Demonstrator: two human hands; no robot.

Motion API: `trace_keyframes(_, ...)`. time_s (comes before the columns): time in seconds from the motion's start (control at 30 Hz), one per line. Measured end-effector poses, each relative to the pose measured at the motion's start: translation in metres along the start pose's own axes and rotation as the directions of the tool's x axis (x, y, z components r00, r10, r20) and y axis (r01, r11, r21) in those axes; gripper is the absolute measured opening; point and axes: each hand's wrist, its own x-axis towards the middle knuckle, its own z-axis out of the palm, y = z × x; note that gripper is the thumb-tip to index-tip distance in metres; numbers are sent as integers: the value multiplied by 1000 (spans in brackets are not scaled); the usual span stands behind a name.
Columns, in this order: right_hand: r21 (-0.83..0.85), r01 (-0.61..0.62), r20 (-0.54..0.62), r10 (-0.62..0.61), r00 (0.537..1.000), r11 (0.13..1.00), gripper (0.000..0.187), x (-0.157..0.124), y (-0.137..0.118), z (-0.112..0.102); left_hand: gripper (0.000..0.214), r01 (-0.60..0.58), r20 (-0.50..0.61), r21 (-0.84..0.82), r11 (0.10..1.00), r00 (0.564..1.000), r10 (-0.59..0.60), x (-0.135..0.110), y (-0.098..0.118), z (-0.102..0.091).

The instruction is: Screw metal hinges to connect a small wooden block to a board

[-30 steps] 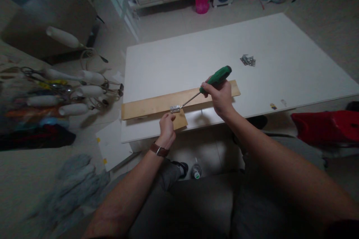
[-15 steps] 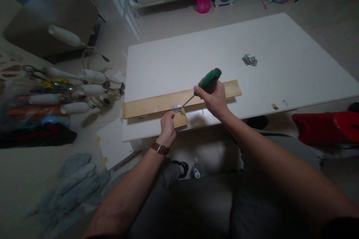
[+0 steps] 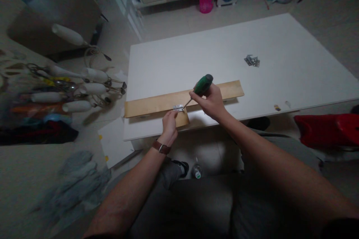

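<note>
A long wooden board (image 3: 151, 105) lies along the near side of the white table. A short wooden piece (image 3: 183, 119) sits against its near edge, and a metal hinge (image 3: 177, 108) spans the seam between them. My right hand (image 3: 211, 99) is wrapped round a green-handled screwdriver (image 3: 202, 85), held at a tilt. The tip meets the right end of the hinge on its near leaf; any screw under it is too small to make out. Closed fingers of my left hand (image 3: 169, 122) pinch at the hinge's lower left corner, beside the short piece.
Several loose hinges (image 3: 252, 61) lie in a pile farther back on the white table (image 3: 196, 56). Small bits (image 3: 277, 107) rest near its right front edge. A red stool (image 3: 325, 129) stands to the right, lamp-like white fittings (image 3: 94, 89) to the left, and a bottle (image 3: 196, 171) below.
The screwdriver is more upright, its handle shifted left with my right hand. Its tip has moved from the hinge's right edge down onto the near leaf. My left hand keeps its place at the hinge.
</note>
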Motion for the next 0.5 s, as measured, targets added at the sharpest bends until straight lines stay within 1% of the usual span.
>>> trace_keyframes(0.1,-11,12,12,-11,1000,1000,33,0,0,0,26,74,19,-19,997,997,-74,-3,4,2)
trace_keyframes(0.2,-6,33,22,-32,999,999,32,0,-2,1,25,110,11,-27,994,994,-110,-3,5,2)
trace_keyframes(0.4,-33,64,82,-61,995,997,31,2,-5,7,28,123,43,-38,992,992,-121,-2,4,0)
trace_keyframes(0.5,2,62,118,-62,991,998,28,3,-6,12,26,112,52,-47,993,993,-110,-2,5,-1)
